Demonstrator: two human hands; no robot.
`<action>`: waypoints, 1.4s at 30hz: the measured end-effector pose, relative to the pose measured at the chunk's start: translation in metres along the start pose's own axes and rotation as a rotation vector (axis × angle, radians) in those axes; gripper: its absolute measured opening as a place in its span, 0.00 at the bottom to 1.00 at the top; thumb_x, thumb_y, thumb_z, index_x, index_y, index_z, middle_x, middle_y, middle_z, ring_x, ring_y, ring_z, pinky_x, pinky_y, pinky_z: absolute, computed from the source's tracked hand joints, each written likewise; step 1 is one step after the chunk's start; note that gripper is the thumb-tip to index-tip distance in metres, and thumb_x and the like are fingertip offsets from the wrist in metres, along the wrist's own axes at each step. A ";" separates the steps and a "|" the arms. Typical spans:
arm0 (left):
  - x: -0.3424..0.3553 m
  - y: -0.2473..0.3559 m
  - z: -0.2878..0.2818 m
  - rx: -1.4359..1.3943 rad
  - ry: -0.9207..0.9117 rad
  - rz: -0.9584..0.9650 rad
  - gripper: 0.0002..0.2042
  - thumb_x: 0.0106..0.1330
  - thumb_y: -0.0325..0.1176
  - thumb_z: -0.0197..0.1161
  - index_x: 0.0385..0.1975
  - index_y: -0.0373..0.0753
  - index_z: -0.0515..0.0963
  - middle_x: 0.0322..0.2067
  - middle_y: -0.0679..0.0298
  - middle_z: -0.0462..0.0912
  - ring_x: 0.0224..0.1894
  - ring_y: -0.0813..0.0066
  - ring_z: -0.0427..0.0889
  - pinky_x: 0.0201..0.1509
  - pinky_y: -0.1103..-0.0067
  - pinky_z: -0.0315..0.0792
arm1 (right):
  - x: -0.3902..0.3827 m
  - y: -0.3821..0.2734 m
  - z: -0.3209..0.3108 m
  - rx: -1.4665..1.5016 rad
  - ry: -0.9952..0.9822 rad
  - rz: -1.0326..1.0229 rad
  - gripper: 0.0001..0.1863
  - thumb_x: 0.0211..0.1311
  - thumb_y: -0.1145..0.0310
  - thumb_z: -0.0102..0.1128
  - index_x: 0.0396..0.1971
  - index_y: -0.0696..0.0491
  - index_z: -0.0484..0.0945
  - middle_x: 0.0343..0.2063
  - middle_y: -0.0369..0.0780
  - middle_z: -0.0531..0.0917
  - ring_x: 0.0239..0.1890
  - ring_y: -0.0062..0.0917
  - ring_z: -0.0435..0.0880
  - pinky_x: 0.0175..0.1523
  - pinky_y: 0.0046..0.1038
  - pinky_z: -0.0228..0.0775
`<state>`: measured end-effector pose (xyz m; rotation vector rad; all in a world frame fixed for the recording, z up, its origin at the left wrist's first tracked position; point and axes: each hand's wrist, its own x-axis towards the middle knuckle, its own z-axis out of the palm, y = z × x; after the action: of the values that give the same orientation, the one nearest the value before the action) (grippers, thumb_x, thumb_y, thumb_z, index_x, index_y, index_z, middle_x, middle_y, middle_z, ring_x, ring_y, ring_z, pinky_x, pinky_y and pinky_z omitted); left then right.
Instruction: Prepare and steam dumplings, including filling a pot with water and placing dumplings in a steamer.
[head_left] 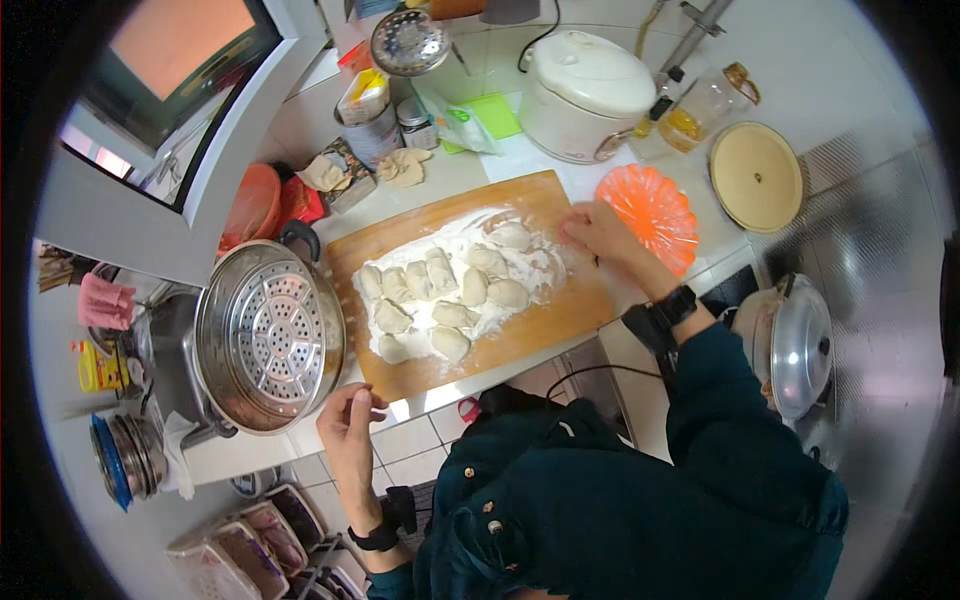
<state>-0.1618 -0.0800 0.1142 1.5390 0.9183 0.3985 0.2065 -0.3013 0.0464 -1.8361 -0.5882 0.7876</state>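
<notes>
A wooden board (400,371) lies on the counter, dusted with white flour (462,238). Several pale, floury dough pieces, like filled dumplings or buns (451,343), sit on it in loose rows. My left hand (350,432) is at the board's near left corner, thumb and bent fingers a little apart, with nothing visible between them. My right hand (603,236) is over the board's right edge, its fingers curled in; whatever they hold, if anything, is hidden. Just beyond that hand stands an orange scalloped plate (655,212).
Left of the board sits a steel steamer pot (270,335) with a perforated tray. A white lidded cooker (588,92) stands behind. Oil bottles (703,110), a cream round lid (757,177) and a lidded pan (798,347) are to the right. An open window frame (225,150) juts in at upper left.
</notes>
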 end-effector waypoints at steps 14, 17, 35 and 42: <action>0.002 -0.035 0.023 -0.289 -0.320 -0.166 0.14 0.67 0.40 0.51 0.36 0.34 0.75 0.28 0.62 0.79 0.30 0.75 0.80 0.32 0.79 0.74 | -0.072 0.056 0.105 -0.501 0.150 -0.263 0.10 0.53 0.67 0.53 0.28 0.59 0.76 0.23 0.44 0.79 0.28 0.36 0.78 0.38 0.33 0.70; -0.008 -0.031 0.012 -0.282 -0.216 -0.139 0.14 0.67 0.41 0.51 0.37 0.34 0.74 0.29 0.62 0.79 0.32 0.74 0.80 0.33 0.78 0.75 | -0.080 0.018 0.099 -0.449 0.043 -0.138 0.11 0.55 0.69 0.53 0.34 0.59 0.77 0.31 0.47 0.80 0.36 0.34 0.79 0.43 0.31 0.70; 0.027 0.044 0.167 -1.165 -0.085 0.411 0.32 0.69 0.56 0.35 0.65 0.36 0.50 0.64 0.58 0.53 0.66 0.64 0.52 0.69 0.73 0.44 | -0.037 -0.058 0.154 -0.555 -0.179 -0.962 0.34 0.66 0.44 0.31 0.62 0.56 0.54 0.63 0.51 0.57 0.65 0.45 0.54 0.66 0.45 0.44; -0.024 0.072 0.106 -0.071 -0.186 0.504 0.31 0.65 0.46 0.47 0.62 0.32 0.54 0.65 0.51 0.51 0.67 0.63 0.52 0.68 0.75 0.48 | -0.021 -0.023 0.163 0.237 -0.308 -0.187 0.38 0.64 0.39 0.32 0.63 0.55 0.52 0.63 0.51 0.56 0.65 0.44 0.54 0.66 0.49 0.44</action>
<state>-0.0786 -0.1652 0.1672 1.7026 0.3593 0.6251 0.0704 -0.2085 0.0278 -1.4315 -0.8132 0.9765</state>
